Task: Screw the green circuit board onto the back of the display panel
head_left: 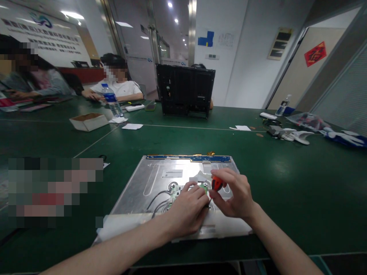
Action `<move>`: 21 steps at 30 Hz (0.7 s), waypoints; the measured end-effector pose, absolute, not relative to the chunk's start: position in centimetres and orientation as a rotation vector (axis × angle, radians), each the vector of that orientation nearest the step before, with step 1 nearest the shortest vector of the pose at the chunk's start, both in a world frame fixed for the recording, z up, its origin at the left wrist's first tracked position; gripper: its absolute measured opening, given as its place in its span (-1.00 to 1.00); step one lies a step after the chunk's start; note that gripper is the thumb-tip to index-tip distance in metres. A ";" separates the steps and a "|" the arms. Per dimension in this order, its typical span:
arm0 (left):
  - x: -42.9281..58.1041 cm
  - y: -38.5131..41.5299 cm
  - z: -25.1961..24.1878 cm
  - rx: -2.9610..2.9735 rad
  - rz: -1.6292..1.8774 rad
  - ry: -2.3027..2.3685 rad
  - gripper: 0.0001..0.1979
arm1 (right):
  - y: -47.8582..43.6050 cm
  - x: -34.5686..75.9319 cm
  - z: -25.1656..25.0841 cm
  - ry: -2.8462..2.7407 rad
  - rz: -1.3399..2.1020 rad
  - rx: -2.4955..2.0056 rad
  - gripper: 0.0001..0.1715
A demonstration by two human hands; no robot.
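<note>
A silver metal display panel [156, 179] lies flat on the green table in front of me, with a blue strip along its far edge. My right hand [236, 196] is closed round a screwdriver with an orange handle [217, 183], its tip pointing down at a small green circuit board [173, 190] on the panel. My left hand [187, 210] rests on the panel beside the board, fingers curled and pressing near the screwdriver tip. Grey wires [157, 198] run from the board toward me.
A black monitor housing [185, 89] stands upright at the table's far side. A cardboard box [88, 121], a water bottle [111, 100] and paper slips lie at the left; two people sit there. Cables, a remote and bags lie at the right [289, 133].
</note>
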State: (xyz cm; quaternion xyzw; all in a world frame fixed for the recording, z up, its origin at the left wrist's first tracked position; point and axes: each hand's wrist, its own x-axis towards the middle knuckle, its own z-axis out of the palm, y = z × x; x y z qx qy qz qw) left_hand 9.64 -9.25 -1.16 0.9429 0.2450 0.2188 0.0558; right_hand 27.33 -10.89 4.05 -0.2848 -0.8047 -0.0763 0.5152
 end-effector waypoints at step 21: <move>9.6 -9.3 -1.0 2.841 0.641 0.759 -0.86 | -10.7 27.5 3.8 -1.932 -0.273 -0.783 -0.52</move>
